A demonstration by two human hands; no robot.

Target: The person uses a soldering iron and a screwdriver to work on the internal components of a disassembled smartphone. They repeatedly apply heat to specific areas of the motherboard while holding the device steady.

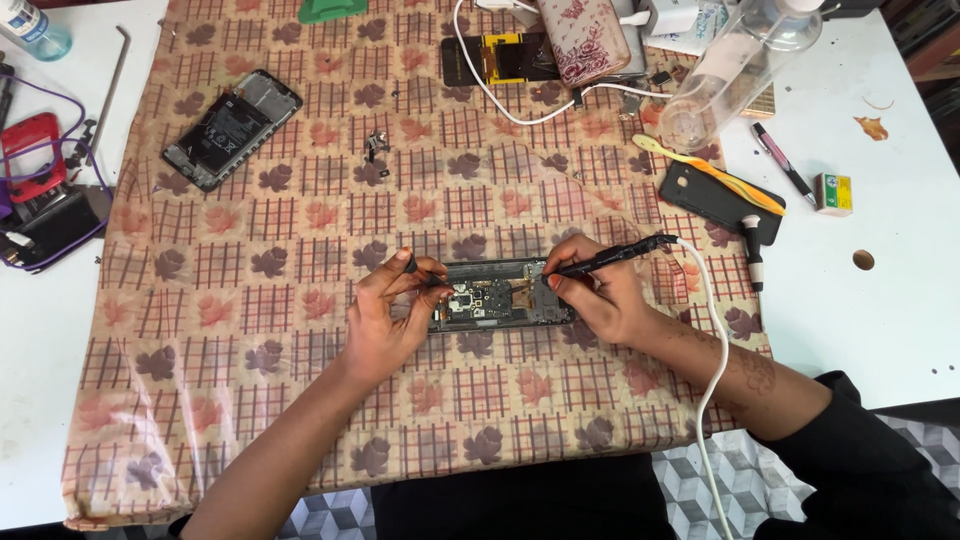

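A white table carries a big patterned cloth with brown leaves and checks, which covers most of the middle. At the top right a clear plastic bottle lies on its side, with its open mouth toward the person; it looks empty. Another bottle with bluish liquid stands at the top left corner, only partly in view. A second opened phone with its battery visible lies on the cloth at the upper left, well apart from the hands. At the right a dark phone cover lies with a yellow toothbrush across it, and a small yellow-green box sits near it, closed, so I cannot tell what is inside.

In the centre of the cloth lies the opened phone, with the circuit board showing. The left hand holds its left end, fingers curled and pinching a small dark tool. The right hand is closed around a black pen-shaped tool with a white cable, its tip at the phone's right part.
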